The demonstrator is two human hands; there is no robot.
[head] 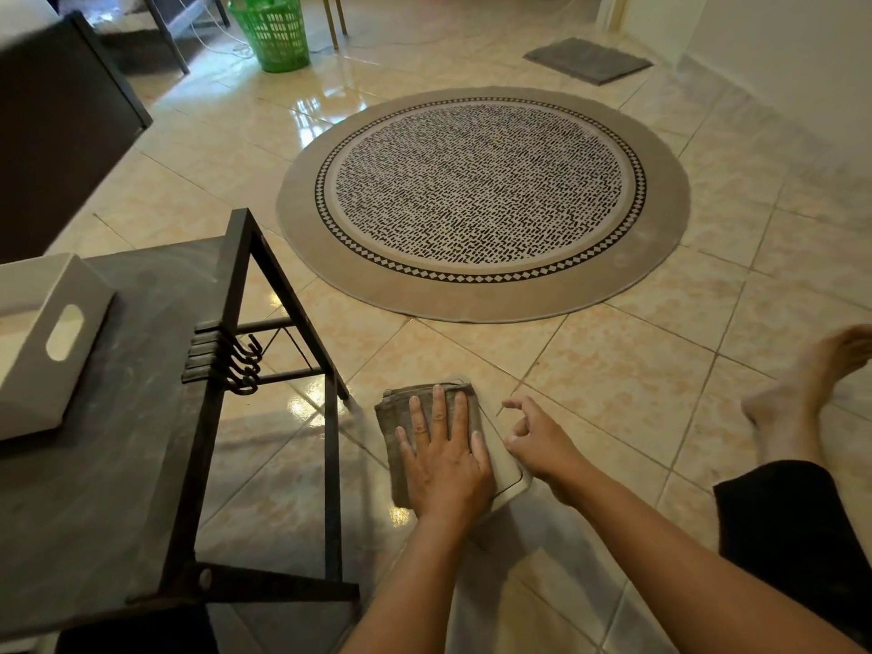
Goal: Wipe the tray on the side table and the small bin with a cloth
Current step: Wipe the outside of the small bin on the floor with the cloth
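The small white bin [508, 472] stands on the floor tiles just right of the side table [118, 464], and I look down on its top. A folded grey-brown cloth [401, 417] covers most of the bin's top. My left hand [443, 460] lies flat on the cloth with fingers spread and presses it down. My right hand [538, 441] is at the bin's right edge, fingers loosely curled, with fingertips touching the rim. The white tray [47, 342], with a slot handle in its side, sits on the dark side table at the far left.
The side table's black metal frame [332, 446] and its hooks [240, 365] stand close to my left hand. A round patterned rug [481, 200] lies ahead. My bare foot [802, 394] is at the right. A green basket [276, 30] and a grey mat [587, 59] are far off.
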